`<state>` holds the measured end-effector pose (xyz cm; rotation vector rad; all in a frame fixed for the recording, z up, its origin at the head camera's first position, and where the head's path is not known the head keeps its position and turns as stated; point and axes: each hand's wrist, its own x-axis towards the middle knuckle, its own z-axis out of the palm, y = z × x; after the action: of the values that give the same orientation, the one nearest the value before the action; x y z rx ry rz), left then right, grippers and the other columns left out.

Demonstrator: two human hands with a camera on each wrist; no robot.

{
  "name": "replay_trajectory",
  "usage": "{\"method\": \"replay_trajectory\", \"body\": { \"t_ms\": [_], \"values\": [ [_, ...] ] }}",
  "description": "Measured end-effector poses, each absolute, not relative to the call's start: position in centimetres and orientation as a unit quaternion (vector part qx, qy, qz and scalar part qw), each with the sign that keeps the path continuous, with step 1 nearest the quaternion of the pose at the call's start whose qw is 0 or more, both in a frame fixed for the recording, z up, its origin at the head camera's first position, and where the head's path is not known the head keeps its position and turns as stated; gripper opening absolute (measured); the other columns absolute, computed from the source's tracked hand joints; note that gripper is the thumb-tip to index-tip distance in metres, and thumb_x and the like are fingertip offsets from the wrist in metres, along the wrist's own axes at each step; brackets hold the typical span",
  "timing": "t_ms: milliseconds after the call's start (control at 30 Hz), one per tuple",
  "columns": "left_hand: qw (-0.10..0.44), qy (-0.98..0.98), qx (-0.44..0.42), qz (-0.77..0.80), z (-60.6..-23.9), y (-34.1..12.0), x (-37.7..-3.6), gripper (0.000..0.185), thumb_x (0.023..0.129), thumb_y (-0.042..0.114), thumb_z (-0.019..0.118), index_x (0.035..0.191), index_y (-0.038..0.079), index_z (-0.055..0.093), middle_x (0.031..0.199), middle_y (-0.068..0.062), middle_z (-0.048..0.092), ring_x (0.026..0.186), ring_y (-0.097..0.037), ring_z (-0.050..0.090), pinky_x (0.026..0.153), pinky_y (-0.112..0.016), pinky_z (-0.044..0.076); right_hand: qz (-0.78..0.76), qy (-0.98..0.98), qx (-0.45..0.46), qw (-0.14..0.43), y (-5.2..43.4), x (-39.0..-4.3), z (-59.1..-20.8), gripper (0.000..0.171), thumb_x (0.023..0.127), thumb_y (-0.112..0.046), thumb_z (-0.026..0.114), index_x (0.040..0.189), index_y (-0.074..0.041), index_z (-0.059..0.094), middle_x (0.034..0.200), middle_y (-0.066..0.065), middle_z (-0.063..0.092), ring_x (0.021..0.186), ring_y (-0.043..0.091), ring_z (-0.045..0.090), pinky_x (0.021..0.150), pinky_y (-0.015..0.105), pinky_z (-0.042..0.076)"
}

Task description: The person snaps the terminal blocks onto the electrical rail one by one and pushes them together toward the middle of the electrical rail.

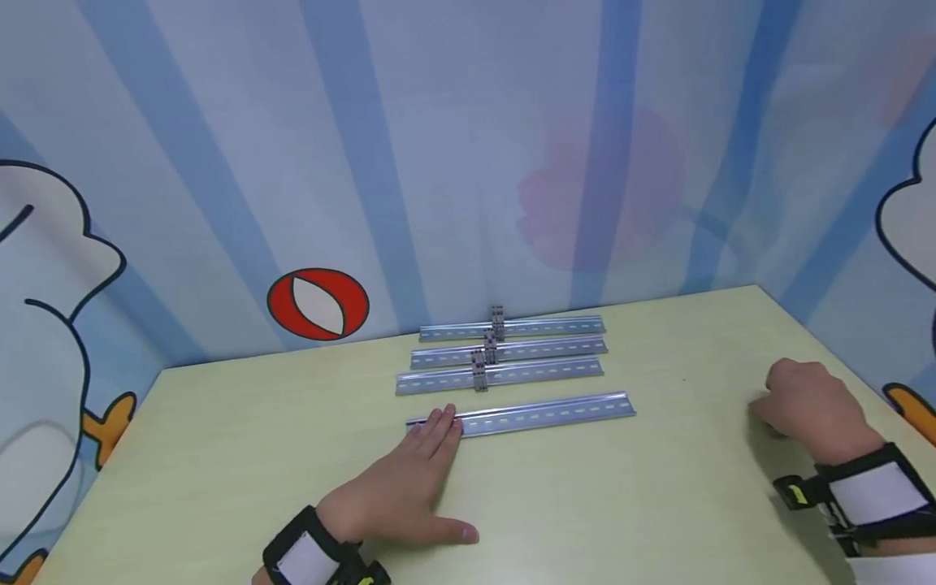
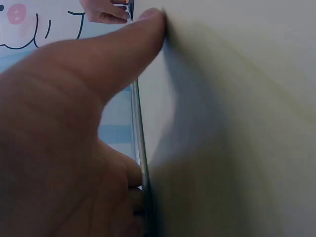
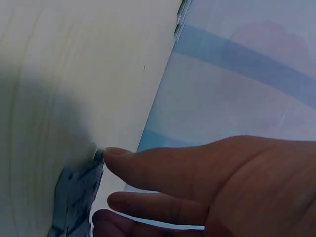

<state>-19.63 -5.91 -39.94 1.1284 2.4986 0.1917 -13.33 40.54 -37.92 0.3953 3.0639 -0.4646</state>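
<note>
Left hand (image 1: pixel 409 487) lies flat, fingers straight, pinning the near rail (image 1: pixel 541 414); right hand (image 1: pixel 812 406) pinches a small grey terminal block (image 3: pixel 76 197). Keep the rail pressed down while fitting.

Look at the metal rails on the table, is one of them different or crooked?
Yes. Three far rails each carry a small grey block and lie in a neat stack of rows. The nearest rail carries no block, sits apart and tilts slightly. The left hand rests flat on its left end.
</note>
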Motion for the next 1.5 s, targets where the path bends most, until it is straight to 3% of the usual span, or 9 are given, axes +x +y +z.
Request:
{"method": "replay_trajectory", "body": {
  "t_ms": [100, 233, 467, 600, 700, 800, 1000, 1300, 1500],
  "values": [
    [0.184, 0.892, 0.408, 0.066, -40.1, -6.1, -19.5, 0.120, 0.075, 0.086, 0.046, 0.157, 0.009, 0.004, 0.164, -0.006, -0.006, 0.150, -0.023, -0.007, 0.120, -0.047, 0.010, -0.128, 0.979, 0.151, 0.043, 41.7, -13.1, -38.3, 0.043, 0.084, -0.011, 0.068, 0.053, -0.011, 0.039, 0.052, -0.003, 0.028, 0.047, 0.016, 0.037, 0.048, 0.028, 0.030],
    [0.174, 0.889, 0.418, 0.069, -40.4, -6.2, -19.5, 0.122, 0.074, 0.088, 0.045, 0.157, 0.010, 0.001, 0.164, -0.005, -0.009, 0.150, -0.023, -0.009, 0.120, -0.047, 0.009, -0.105, 0.979, 0.157, 0.072, 42.3, -13.4, -38.4, 0.047, 0.084, -0.012, 0.071, 0.048, -0.013, 0.041, 0.049, -0.006, 0.027, 0.045, 0.013, 0.037, 0.048, 0.027, 0.030],
    [0.189, 0.887, 0.416, 0.070, -40.1, -6.6, -19.3, 0.131, 0.067, 0.090, 0.050, 0.157, 0.011, -0.003, 0.164, -0.005, -0.013, 0.150, -0.023, -0.012, 0.120, -0.048, 0.007, -0.111, 0.972, 0.155, 0.136, 42.0, -14.3, -38.2, 0.038, 0.090, -0.014, 0.063, 0.055, -0.009, 0.050, 0.053, -0.003, 0.033, 0.050, 0.015, 0.040, 0.052, 0.029, 0.031],
    [0.193, 0.887, 0.414, 0.068, -40.0, -6.6, -19.3, 0.131, 0.067, 0.090, 0.050, 0.157, 0.011, -0.003, 0.163, -0.005, -0.014, 0.150, -0.023, -0.013, 0.120, -0.048, 0.006, -0.123, 0.971, 0.147, 0.144, 41.8, -14.6, -37.8, 0.024, 0.089, -0.013, 0.064, 0.075, 0.007, 0.063, 0.063, 0.009, 0.050, 0.058, 0.021, 0.047, 0.054, 0.032, 0.037],
    [0.195, 0.887, 0.412, 0.068, -40.0, -6.6, -19.3, 0.131, 0.067, 0.090, 0.049, 0.157, 0.012, -0.003, 0.163, -0.004, -0.014, 0.149, -0.022, -0.013, 0.120, -0.048, 0.006, -0.138, 0.970, 0.154, 0.126, 41.7, -14.7, -37.7, 0.035, 0.085, -0.015, 0.070, 0.095, 0.018, 0.061, 0.078, 0.023, 0.059, 0.064, 0.027, 0.055, 0.053, 0.035, 0.045],
    [0.200, 0.888, 0.409, 0.070, -40.1, -6.5, -19.3, 0.130, 0.067, 0.090, 0.050, 0.157, 0.012, -0.003, 0.163, -0.004, -0.015, 0.149, -0.022, -0.013, 0.120, -0.048, 0.006, -0.149, 0.971, 0.157, 0.096, 41.4, -14.7, -37.6, 0.047, 0.080, -0.017, 0.076, 0.103, 0.020, 0.059, 0.088, 0.029, 0.063, 0.068, 0.030, 0.060, 0.052, 0.037, 0.049],
    [0.203, 0.888, 0.407, 0.071, -40.3, -6.5, -19.4, 0.131, 0.066, 0.090, 0.050, 0.157, 0.014, -0.005, 0.163, -0.002, -0.016, 0.149, -0.021, -0.015, 0.120, -0.049, 0.005, -0.170, 0.979, 0.100, 0.049, 40.6, -14.5, -37.5, 0.020, 0.081, -0.015, 0.075, 0.086, 0.003, 0.070, 0.076, 0.012, 0.066, 0.061, 0.020, 0.057, 0.051, 0.035, 0.046],
    [0.202, 0.887, 0.409, 0.075, -40.3, -6.6, -19.4, 0.131, 0.066, 0.091, 0.049, 0.157, 0.015, -0.006, 0.163, -0.002, -0.017, 0.149, -0.021, -0.015, 0.120, -0.049, 0.005, -0.212, 0.976, 0.040, 0.016, 38.2, -14.8, -36.5, 0.025, 0.085, -0.023, 0.074, 0.090, 0.002, 0.073, 0.080, 0.007, 0.068, 0.064, 0.016, 0.056, 0.053, 0.031, 0.043],
    [0.202, 0.886, 0.410, 0.080, -40.2, -6.6, -19.3, 0.131, 0.067, 0.089, 0.052, 0.157, 0.013, -0.005, 0.163, -0.004, -0.016, 0.149, -0.022, -0.014, 0.120, -0.049, 0.004, -0.211, 0.976, 0.001, -0.055, 35.3, -15.3, -35.2, 0.015, 0.088, -0.021, 0.072, 0.084, -0.006, 0.073, 0.070, -0.001, 0.067, 0.057, 0.013, 0.052, 0.049, 0.028, 0.037]
  ]
}}
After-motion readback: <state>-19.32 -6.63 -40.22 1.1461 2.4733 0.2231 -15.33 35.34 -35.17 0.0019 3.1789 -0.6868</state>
